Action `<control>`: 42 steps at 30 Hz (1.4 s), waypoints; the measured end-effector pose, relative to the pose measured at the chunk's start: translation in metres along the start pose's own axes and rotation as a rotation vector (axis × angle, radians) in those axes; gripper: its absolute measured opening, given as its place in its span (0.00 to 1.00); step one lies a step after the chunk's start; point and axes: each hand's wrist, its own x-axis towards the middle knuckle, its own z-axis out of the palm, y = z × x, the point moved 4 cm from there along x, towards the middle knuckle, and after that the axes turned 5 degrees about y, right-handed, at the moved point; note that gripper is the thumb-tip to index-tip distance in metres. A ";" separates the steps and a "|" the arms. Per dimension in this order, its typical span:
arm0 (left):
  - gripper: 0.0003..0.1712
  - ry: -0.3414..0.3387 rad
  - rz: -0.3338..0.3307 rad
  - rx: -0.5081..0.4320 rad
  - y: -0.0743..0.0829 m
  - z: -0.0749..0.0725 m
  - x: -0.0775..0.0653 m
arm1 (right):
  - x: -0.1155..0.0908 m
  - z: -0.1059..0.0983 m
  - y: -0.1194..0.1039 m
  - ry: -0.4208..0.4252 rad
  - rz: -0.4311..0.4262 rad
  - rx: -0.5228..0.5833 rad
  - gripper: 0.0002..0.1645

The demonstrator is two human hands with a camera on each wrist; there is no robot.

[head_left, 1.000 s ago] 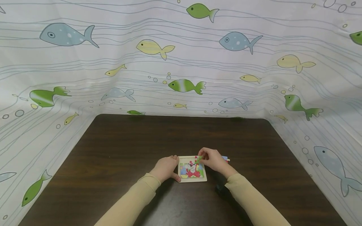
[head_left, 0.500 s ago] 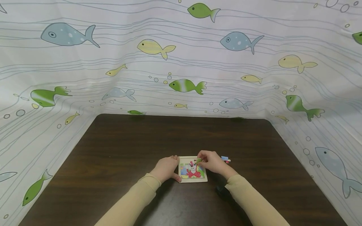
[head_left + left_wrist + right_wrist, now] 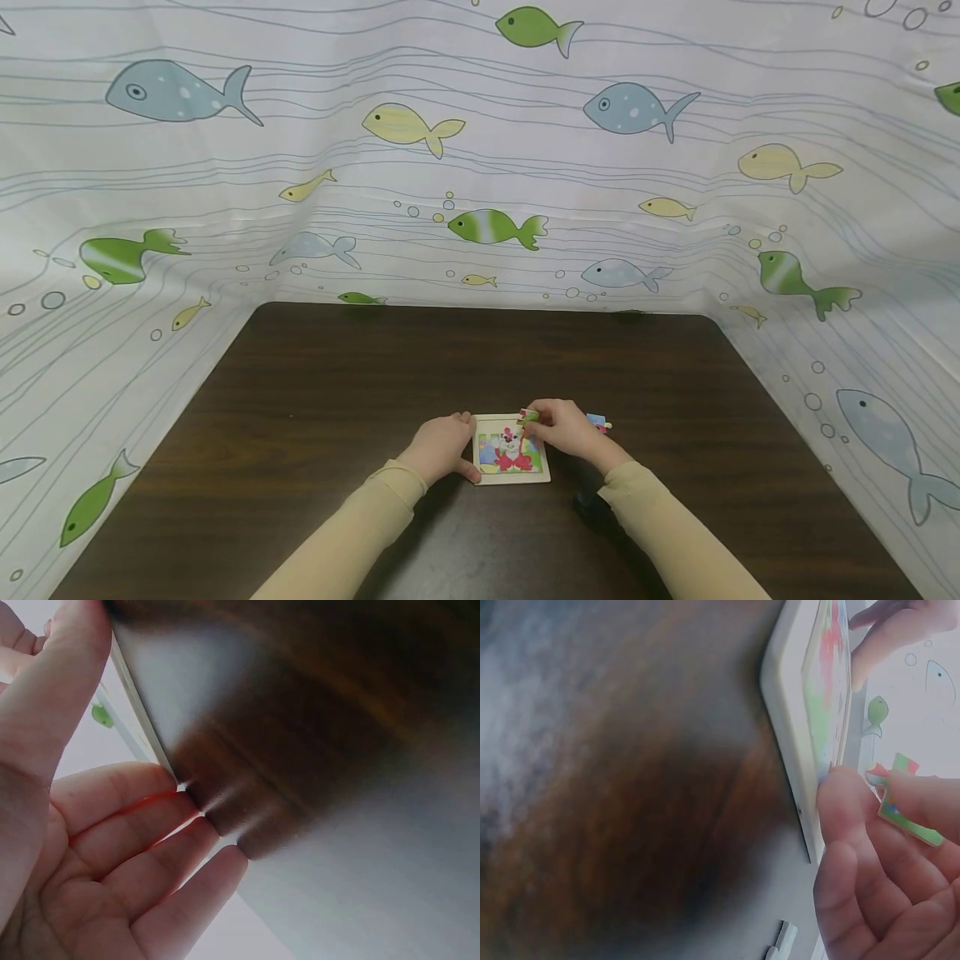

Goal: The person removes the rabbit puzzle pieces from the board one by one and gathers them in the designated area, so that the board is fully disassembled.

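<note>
Two hands meet at one small wooden jigsaw frame (image 3: 514,479), flat on the dark wood-grain table (image 3: 337,392)! The left hand (image 3: 442,448) spans the left edge, thumb at the near corner, straight fingers toward the far one, its grip spread wide. Over at the far right corner, the right hand (image 3: 564,427) has its grip closed on a green-and-red jigsaw piece (image 3: 913,828), pinched in the fingertips; whether it touches the frame, I can't tell. Inside the frame there's a red-and-white cartoon animal (image 3: 512,460), and just beside the right hand a partly blue jigsaw piece (image 3: 596,420) lies on the table.
</note>
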 end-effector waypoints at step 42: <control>0.53 -0.006 -0.014 0.008 0.002 -0.002 0.001 | -0.043 -0.084 0.073 0.126 0.175 -0.079 0.12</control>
